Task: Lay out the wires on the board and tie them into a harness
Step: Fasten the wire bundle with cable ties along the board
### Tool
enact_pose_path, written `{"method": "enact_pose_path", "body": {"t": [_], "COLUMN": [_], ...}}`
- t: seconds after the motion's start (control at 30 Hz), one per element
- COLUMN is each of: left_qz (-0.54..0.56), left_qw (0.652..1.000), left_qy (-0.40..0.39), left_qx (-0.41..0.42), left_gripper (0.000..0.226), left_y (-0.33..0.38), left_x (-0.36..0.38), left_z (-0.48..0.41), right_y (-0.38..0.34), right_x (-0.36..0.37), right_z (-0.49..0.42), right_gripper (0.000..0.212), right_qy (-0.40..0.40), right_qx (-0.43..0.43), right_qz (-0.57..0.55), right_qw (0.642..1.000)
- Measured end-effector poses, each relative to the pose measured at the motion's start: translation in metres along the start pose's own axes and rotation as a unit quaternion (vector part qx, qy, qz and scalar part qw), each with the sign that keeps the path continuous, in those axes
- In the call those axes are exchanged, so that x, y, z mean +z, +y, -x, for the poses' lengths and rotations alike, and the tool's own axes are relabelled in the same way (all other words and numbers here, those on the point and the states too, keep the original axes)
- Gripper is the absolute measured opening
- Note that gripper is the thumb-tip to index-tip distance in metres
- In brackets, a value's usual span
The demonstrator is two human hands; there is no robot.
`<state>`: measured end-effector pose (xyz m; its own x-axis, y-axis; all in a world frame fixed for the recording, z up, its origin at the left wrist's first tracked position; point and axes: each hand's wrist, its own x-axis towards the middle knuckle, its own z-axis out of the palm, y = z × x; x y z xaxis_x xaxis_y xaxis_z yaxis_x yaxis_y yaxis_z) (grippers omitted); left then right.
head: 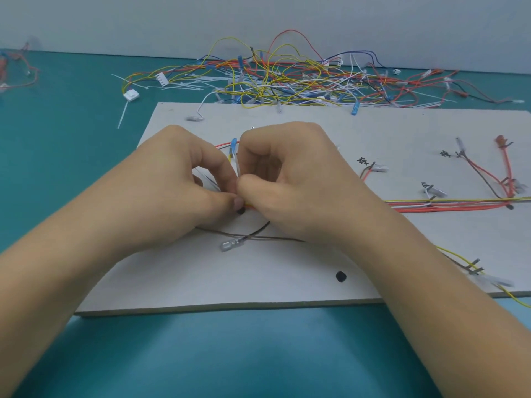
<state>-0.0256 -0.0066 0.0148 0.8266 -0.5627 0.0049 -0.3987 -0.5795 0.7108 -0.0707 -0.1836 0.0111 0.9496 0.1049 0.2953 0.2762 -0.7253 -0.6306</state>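
Note:
A white board (287, 277) lies on the teal table. A bundle of red, yellow and white wires (448, 204) runs along it from the right edge toward the middle. My left hand (184, 182) and my right hand (290, 179) meet over the bundle's left end, fingers curled, and pinch it at a small orange and yellow stretch between the thumbs. A blue-tipped wire (234, 145) sticks up between the hands. A dark wire (253, 237) with a clear terminal loops below them. Whatever lies under the fingers is hidden.
A tangled heap of loose coloured wires and white cable ties (287, 79) lies behind the board. Pegs and branch wires (488, 179) stand at the board's right. A black dot (340, 276) marks the board's front. More red wires (17, 70) lie far left.

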Motion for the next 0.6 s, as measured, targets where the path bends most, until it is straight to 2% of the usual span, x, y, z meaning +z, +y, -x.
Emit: {"method": "enact_pose_path", "body": {"t": [0.3,0.6], "left_qz": [-0.002,-0.08], "left_qw": [1.0,0.997], "left_qy": [-0.013,0.023], "left_qx": [-0.005,0.009], "left_gripper": [0.002,0.013], "left_y": [0.003,0.01], "left_x": [-0.003,0.0], "left_z": [0.0,0.003], "right_y": [-0.004,-0.006], "right_x": [0.003,0.006], "right_z": [-0.001,0.0], "right_gripper": [0.013,0.012], "right_qy": [0.044,0.059], "right_qx": [-0.043,-0.029], "right_qz": [0.035,0.055], "right_qw": [0.998,0.996]}}
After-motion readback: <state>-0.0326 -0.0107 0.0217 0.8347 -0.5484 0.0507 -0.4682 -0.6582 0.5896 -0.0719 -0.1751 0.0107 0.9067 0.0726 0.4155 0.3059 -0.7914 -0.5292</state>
